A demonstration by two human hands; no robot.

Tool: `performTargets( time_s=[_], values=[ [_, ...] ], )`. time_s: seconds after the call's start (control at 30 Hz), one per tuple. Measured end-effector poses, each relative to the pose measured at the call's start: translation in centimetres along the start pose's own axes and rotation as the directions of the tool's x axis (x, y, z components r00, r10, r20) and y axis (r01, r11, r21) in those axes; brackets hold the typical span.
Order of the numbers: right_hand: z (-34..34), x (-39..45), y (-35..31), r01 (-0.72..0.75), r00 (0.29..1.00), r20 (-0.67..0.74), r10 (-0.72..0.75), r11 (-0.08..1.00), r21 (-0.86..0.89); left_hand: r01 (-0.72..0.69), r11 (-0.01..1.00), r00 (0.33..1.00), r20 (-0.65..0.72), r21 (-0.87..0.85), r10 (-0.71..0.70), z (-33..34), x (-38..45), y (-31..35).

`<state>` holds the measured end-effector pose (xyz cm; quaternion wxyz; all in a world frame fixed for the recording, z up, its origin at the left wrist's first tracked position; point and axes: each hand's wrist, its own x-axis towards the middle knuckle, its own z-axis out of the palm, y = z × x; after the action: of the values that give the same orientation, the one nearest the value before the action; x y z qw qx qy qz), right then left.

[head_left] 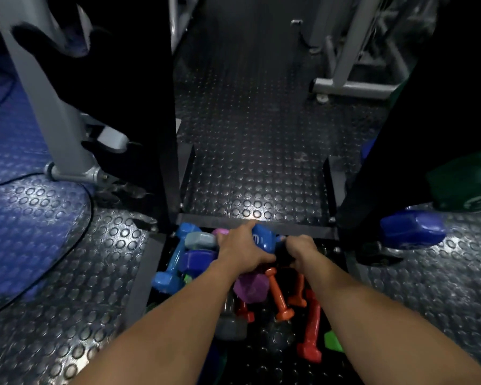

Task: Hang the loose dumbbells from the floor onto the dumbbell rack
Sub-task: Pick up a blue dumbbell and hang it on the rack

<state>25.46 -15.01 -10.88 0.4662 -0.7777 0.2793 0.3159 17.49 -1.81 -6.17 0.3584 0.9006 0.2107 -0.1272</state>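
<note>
A heap of coloured dumbbells lies on the floor inside the base frame of the black dumbbell rack [261, 222]. My left hand [240, 250] grips a blue dumbbell [264, 240] at the far end of the heap. My right hand [300, 250] is curled beside it around something dark that I cannot make out. Around them lie a light blue dumbbell [172, 262], a purple dumbbell [250, 287], an orange dumbbell [279, 295] and a red dumbbell [311, 329]. On the rack's right side hang a blue dumbbell [413, 229] and a green dumbbell [464, 184].
Black rack uprights [164, 134] stand left and right of the heap. Grey machine frames stand at the left [53, 120] and back right [350, 84]. Studded rubber flooring [247, 134] stretches ahead; a blue floor section [25, 218] lies on the left.
</note>
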Motion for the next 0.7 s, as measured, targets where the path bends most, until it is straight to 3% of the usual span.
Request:
performTargets(
  time_s=[0.1, 0.3, 0.47, 0.6, 0.7],
  values=[
    [-1.3, -1.8, -0.2, 0.032, 0.999, 0.006, -0.032, 0.998, 0.051, -0.052, 0.999, 0.999, -0.01, 0.008, 0.052, -0.2, -1.2, 0.6],
    [-4.8, -6.8, -3.2, 0.159, 0.983, 0.057, -0.173, 0.968, 0.192, -0.193, 0.965, 0.978, -0.113, -0.18, 0.175, -4.9, -5.7, 5.5],
    [-7.3, -6.2, -5.7, 0.3, 0.943, 0.079, -0.324, 0.926, 0.229, -0.329, 0.931, 0.927, -0.239, -0.156, 0.288, -10.1, -10.6, 9.5],
    [-10.6, -19.4, -8.4, 0.357, 0.926, 0.02, -0.377, 0.891, 0.282, -0.436, 0.895, 0.871, -0.293, -0.09, 0.395, -13.8, -15.1, 12.9],
    [-12.7, -22.9, -8.3, 0.356, 0.925, 0.003, -0.379, 0.872, 0.336, -0.5, 0.866, 0.829, -0.301, -0.021, 0.471, -15.6, -18.5, 15.3]
  ],
)
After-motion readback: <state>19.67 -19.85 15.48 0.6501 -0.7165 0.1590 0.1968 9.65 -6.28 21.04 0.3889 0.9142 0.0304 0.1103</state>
